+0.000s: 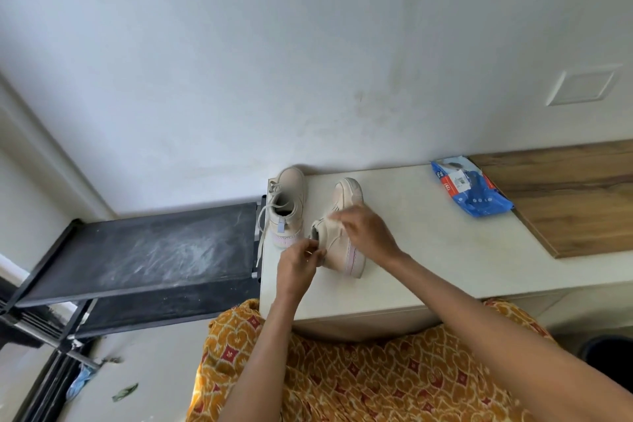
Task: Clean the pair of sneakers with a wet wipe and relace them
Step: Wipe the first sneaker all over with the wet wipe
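Two beige sneakers sitting on the white bench (pixel 428 250), toes pointing twd the wall. Far-left sneaker (pixel 287 205) standing upright at the bench's left edge, its lace (pixel 261 233) hanging loose over the side. Nearer sneaker (pixel 342 236) lying tipped on its side just right of it, pale pink sole edge facing right.

Both hands working on the nearer sneaker. Left hand (pixel 297 262) at the heel/collar end, fingers curled & pinching there – can't tell if it's lace or collar fabric it's holding. Right hand (pixel 364 233) resting over the upper, fingertips pinching something pale by the tongue area; looks like lace, can't say for sure.

Blue wet-wipe pack (pixel 471 187) lying flat at the back of the bench, well apart from the sneakers, beside a wood board (pixel 575 202). Dark dusty rack (pixel 147 250) standing left of the bench.
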`<state>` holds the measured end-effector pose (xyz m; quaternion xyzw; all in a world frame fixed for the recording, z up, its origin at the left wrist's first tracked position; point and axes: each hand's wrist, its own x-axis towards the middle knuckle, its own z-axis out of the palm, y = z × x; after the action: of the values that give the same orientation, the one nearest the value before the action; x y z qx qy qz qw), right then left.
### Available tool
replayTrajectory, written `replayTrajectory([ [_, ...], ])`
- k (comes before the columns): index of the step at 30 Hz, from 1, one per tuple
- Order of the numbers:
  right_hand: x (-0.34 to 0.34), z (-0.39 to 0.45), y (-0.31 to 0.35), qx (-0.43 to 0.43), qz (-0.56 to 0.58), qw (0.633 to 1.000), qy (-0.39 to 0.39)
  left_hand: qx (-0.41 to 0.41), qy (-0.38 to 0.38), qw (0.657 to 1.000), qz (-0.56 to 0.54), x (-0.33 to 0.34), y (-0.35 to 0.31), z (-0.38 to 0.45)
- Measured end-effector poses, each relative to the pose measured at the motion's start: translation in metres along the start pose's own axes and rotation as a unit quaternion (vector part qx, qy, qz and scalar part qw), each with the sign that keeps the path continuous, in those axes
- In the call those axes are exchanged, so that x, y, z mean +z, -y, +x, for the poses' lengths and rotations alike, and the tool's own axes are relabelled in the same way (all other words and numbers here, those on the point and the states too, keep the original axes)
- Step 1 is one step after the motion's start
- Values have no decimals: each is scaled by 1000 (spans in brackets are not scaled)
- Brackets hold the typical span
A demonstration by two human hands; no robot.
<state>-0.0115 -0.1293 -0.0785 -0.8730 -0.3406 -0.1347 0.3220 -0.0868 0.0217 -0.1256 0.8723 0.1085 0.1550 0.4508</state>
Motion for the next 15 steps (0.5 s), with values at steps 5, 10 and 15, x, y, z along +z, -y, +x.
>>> replayTrajectory([
  [5,-3,44,-15,178,-68,980,61,35,24,999,-2,4,-20,7],
  [10,7,22,-3,105,-111,984,87,42,14,999,0,6,-22,5],
  [15,5,-21,1,-13,-11,992,127,18,11,1000,-6,0,-6,0],
])
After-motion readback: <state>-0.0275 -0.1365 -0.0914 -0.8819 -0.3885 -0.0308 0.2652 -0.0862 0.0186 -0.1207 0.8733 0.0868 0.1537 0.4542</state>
